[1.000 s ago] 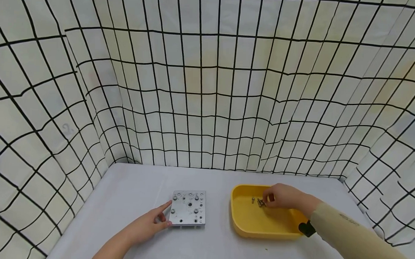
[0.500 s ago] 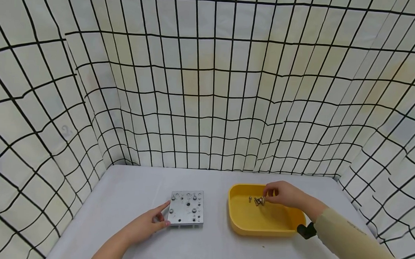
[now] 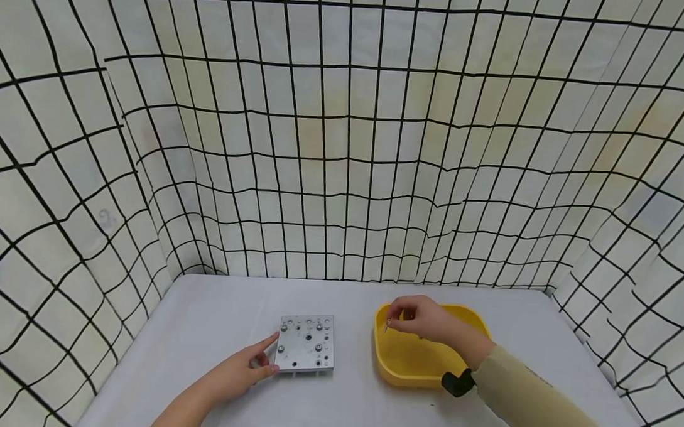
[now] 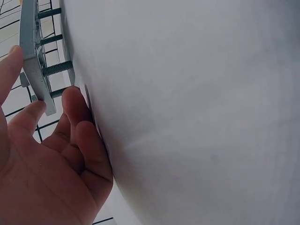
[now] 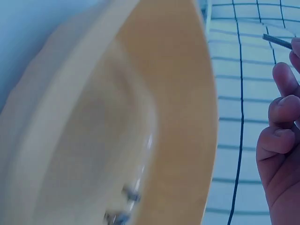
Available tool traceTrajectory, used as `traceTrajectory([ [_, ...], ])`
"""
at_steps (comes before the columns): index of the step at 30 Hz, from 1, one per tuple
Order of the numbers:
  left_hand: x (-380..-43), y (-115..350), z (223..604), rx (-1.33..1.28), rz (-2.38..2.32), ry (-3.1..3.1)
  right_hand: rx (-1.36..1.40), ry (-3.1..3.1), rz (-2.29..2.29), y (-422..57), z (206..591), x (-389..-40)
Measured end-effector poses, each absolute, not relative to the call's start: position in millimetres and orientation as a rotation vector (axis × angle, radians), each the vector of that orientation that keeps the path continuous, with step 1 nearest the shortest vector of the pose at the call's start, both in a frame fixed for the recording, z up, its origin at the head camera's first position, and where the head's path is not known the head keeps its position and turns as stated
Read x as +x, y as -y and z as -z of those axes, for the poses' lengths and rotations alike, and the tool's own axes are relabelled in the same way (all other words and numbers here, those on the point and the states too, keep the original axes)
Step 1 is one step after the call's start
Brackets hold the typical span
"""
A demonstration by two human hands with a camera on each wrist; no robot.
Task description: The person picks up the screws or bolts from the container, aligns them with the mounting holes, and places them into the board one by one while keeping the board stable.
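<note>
A square metal plate [image 3: 302,355] with holes and several socket-head screws set in it stands at the centre-left. In the left wrist view, threaded shanks [image 4: 58,68] stick out of its underside. My left hand [image 3: 245,368] grips the plate's left edge near the front corner, using thumb and index finger. Over the left side of a yellow tray [image 3: 412,380], my right hand [image 3: 425,320] pinches a small screw [image 3: 386,326] in its fingertips, threaded end out. A few more screws [image 5: 130,193] lie blurred in the tray; the hand mostly hides them in the head view.
A white cloth covers the table [image 3: 231,297]. White walls with a black grid [image 3: 331,207] close off the back and both sides. A tiny dark speck [image 3: 432,405] lies in front of the tray. A black wrist device [image 3: 458,383] hangs near the tray's front right corner.
My right hand has lifted a screw from the group in the tray and moved left to the tray's left side. My left hand stays at the plate; the head view shifted slightly.
</note>
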State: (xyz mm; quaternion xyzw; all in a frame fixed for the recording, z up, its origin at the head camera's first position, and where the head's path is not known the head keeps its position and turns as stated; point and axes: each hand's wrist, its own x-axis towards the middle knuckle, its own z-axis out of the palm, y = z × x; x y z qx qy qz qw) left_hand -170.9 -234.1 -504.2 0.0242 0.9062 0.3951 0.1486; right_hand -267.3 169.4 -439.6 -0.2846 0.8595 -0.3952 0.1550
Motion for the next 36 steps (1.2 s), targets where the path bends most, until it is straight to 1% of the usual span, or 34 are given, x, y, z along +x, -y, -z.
traceTrajectory([
  [8,-169,235,503,0.079,-1.145,-2.605,-0.894,-2.398,1.174,-99,437,-257],
  [17,-171,238,504,0.127,-1.173,-2.581,-1.002,-2.339,1.162,-34,452,-245],
  [25,-172,236,502,0.142,-1.176,-2.576,-0.997,-2.276,1.192,-13,463,-242],
  [36,-172,238,502,0.150,-1.177,-2.568,-0.938,-2.380,1.031,0,477,-241],
])
